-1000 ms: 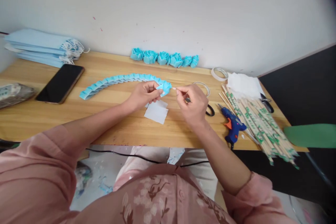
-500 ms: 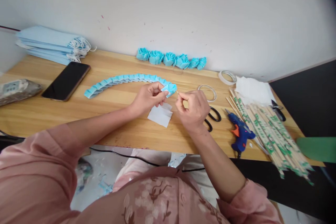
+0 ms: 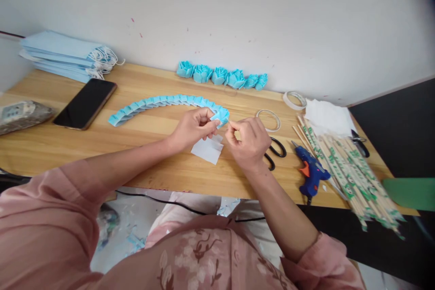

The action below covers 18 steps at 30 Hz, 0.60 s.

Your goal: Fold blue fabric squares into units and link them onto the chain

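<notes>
Between thumb and fingers, my left hand (image 3: 196,126) pinches a small folded blue piece (image 3: 222,115), petal-like, of the same material as the flowers. My right hand (image 3: 249,141) is closed on a thin wooden stick (image 3: 230,122); its tip meets the blue piece's right side, and the rest of it is hidden in my fist. Behind my left hand a curved row of folded blue petals (image 3: 159,102) lies on the table. White square sheets (image 3: 208,150) lie below my hands. Black scissor handles (image 3: 278,147) show beside my right wrist.
Several blue flowers (image 3: 219,75) line the wall. To the right are a blue glue gun (image 3: 312,170), wrapped chopsticks (image 3: 356,176), tape rolls (image 3: 294,100) and white sheets (image 3: 328,118). On the left lie a phone (image 3: 85,103), stacked face masks (image 3: 64,56) and a plastic packet (image 3: 25,117).
My left hand has shifted slightly and the blue piece has turned a little against the stick. My right hand has moved slightly to the left.
</notes>
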Available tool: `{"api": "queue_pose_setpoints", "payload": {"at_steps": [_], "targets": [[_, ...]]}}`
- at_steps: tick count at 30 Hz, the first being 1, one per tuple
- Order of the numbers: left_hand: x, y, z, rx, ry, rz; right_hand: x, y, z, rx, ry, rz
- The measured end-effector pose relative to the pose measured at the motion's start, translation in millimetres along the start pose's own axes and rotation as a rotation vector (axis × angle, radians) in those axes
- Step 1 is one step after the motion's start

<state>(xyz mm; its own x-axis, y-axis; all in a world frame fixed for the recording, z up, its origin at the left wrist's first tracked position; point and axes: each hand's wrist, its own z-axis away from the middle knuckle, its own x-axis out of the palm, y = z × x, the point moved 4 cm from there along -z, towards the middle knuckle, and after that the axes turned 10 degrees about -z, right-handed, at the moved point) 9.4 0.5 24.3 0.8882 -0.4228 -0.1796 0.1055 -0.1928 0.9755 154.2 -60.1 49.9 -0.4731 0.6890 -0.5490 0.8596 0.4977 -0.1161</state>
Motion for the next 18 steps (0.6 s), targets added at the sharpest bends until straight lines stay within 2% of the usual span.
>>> {"api": "queue_pose_setpoints", "payload": {"at_steps": [4,10,18], "targets": [[0.0,1.2,0.3,0.004,-0.006,0.001,1.0,-1.8,0.3,-0.041,0.009,0.009],[-0.1,1.5,0.0,0.009,-0.022,-0.018,4.2,-0.4,0.1,0.02,-0.048,-0.012],[0.6,-0.7,-0.4,0.009,-0.037,-0.024,2.4,-5.1,-0.2,-0.064,-0.004,0.072]]}}
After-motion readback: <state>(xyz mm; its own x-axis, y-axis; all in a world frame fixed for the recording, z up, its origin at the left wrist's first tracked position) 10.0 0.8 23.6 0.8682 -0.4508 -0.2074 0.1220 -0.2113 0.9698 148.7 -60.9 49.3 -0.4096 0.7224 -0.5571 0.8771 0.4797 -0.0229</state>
